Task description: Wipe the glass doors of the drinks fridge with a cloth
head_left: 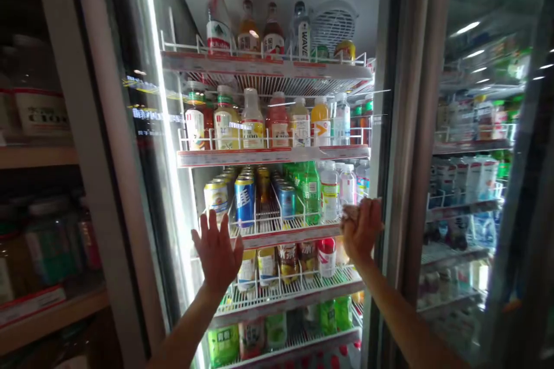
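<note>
My left hand (216, 253) is raised with its fingers spread and holds nothing. It is in front of the glass door (167, 230) of a lit drinks fridge, seemingly flat against the pane. My right hand (362, 233) is closed on a crumpled, pale brownish cloth (351, 212), near the right edge of the same pane. Most of the cloth is hidden by the fingers. Behind the glass, between the hands, are a blue can (244, 202) and green bottles (310, 190) on a wire shelf (298, 237).
Bottles fill the upper shelves (259, 157), and bottles and bags stand lower down. A metal door frame (413, 127) runs upright on the right, with another stocked fridge (467, 150) beyond. On the left, wooden shelves (38, 155) hold bottles. Reflections streak the glass.
</note>
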Available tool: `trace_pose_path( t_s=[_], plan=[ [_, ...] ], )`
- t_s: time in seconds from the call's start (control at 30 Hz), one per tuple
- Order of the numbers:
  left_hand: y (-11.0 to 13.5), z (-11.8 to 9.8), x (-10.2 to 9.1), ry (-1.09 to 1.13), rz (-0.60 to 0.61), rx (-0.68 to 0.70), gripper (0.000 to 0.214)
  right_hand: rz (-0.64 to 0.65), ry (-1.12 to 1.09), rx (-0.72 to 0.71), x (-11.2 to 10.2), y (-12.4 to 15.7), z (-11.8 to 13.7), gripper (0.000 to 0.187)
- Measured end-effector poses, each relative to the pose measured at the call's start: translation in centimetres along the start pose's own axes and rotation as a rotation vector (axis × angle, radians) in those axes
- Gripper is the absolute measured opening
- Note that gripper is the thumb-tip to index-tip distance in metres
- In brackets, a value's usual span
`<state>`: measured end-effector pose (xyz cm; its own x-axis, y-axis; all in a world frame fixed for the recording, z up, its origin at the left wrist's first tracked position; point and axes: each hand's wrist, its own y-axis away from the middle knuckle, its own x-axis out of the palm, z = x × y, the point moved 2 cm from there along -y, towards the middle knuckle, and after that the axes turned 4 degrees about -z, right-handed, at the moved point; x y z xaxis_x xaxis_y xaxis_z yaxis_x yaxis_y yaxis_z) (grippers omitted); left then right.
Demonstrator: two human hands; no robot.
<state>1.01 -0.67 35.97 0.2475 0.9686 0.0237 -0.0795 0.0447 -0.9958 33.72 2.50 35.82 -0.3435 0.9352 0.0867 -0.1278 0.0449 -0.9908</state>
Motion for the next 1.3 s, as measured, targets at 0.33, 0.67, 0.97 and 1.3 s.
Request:
trace_pose_path(
  t_s=[0.33, 0.67, 0.97, 1.3],
  plan=[
    [0.1, 1.9, -1.2, -0.037, 0.076, 0.133, 0.069, 0.2, -0.147, -0.514, 1.7, -0.1, 8.0, 0.053],
    [-0.9, 5.3, -2.1, -0.118, -0.011, -0.024, 0.065, 0.263, -0.227, -0.657, 2.6, -1.6, 11.7, 0.045],
    [-0.6, 5.4, -2.1, -0.134, 0.009, -0.038, 0.066, 0.001, -0.15, -0.207, 5.3, -15.4, 10.9, 0.06],
    [-4.1, 4.7, -2.5, -0.099, -0.095, -0.029, 0.065, 0.304, -0.254, -0.976, 5.0, -7.4, 15.7, 0.046]
  ],
)
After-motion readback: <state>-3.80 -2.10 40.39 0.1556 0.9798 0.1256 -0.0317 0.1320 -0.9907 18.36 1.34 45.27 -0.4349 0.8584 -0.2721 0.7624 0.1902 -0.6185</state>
